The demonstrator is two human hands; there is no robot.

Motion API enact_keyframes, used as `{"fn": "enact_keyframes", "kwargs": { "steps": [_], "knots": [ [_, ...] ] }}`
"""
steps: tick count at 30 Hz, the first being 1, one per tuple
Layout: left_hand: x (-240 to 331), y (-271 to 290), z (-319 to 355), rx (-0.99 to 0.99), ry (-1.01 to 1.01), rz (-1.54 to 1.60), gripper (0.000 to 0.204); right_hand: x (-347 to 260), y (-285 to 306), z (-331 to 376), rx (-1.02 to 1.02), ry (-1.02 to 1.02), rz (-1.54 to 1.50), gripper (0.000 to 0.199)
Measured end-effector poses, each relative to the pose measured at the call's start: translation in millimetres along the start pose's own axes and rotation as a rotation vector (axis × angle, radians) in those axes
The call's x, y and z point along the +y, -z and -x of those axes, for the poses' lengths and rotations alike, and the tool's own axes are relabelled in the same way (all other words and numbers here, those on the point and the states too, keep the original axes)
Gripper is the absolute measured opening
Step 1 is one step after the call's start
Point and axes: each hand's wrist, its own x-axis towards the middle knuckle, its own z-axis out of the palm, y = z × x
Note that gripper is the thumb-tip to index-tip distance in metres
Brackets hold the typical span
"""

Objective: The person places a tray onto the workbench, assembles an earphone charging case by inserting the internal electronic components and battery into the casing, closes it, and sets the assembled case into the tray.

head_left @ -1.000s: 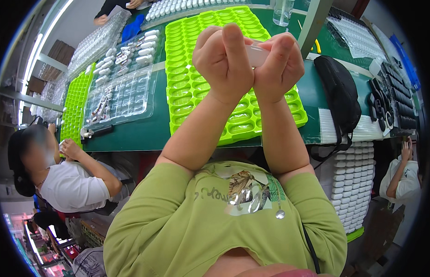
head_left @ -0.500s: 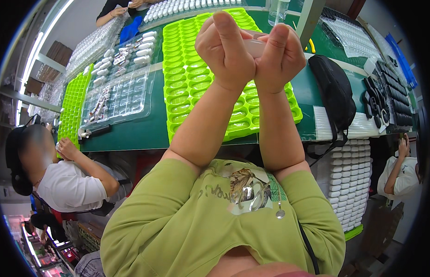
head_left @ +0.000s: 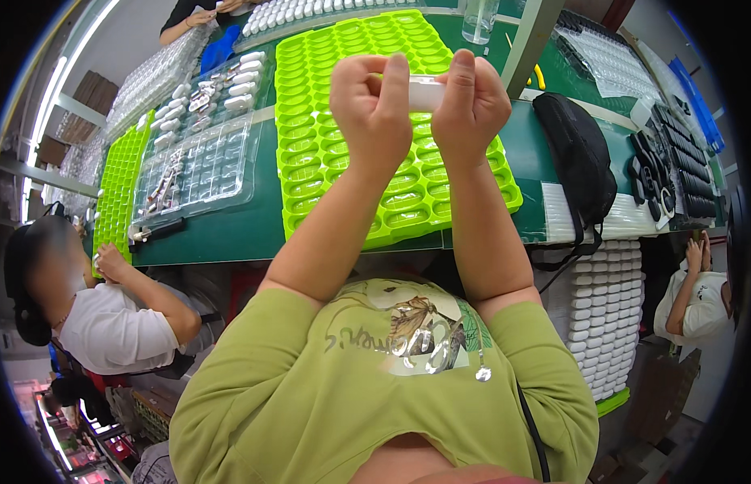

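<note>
Between my two hands is a small white oblong plastic piece (head_left: 424,95), held level above the tray. My left hand (head_left: 374,109) closes on its left end, thumb on top. On its right end, my right hand (head_left: 472,105) grips with thumb and bent fingers. Both ends of the piece are covered by fingers. Below lies a bright green tray (head_left: 311,222) with rows of oval pockets; the pockets I can see hold no white pieces.
Left of the green tray lie clear plastic trays (head_left: 244,194) with white pieces and small parts. A black bag (head_left: 577,157) rests at the right, near a metal post (head_left: 527,60). A clear cup (head_left: 479,20) stands behind. A co-worker (head_left: 117,315) sits at the left.
My hands have come down and nearer to me, and have spread apart from each other. More of the white piece now shows between them.
</note>
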Motion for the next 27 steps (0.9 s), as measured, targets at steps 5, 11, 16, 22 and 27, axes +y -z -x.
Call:
{"fn": "enact_keyframes", "kwargs": {
  "steps": [5, 11, 16, 22, 27],
  "knots": [
    [17.0, 35.1, 26.4, -0.282, 0.481, 0.176, 0.04, 8.7, 13.7, 21.8, -0.104, -0.007, 0.007, 0.039],
    [13.7, 55.2, 46.9, -0.325, 0.58, 0.245, 0.047, -4.4, 23.2, 51.8, -0.219, -0.407, -0.151, 0.032],
    [13.2, 65.2, 54.8, -0.413, 0.348, 0.111, 0.045, -11.2, 27.3, 61.0, -0.185, -0.478, -0.373, 0.025],
    [16.3, 68.3, 59.3, -0.461, 0.269, 0.08, 0.047, -13.5, 32.3, 65.0, -0.194, -0.404, -0.367, 0.021],
    [15.1, 74.0, 58.5, -0.455, 0.303, 0.1, 0.05, -16.3, 36.3, 64.6, -0.194, -0.382, -0.373, 0.016]
  ]
}}
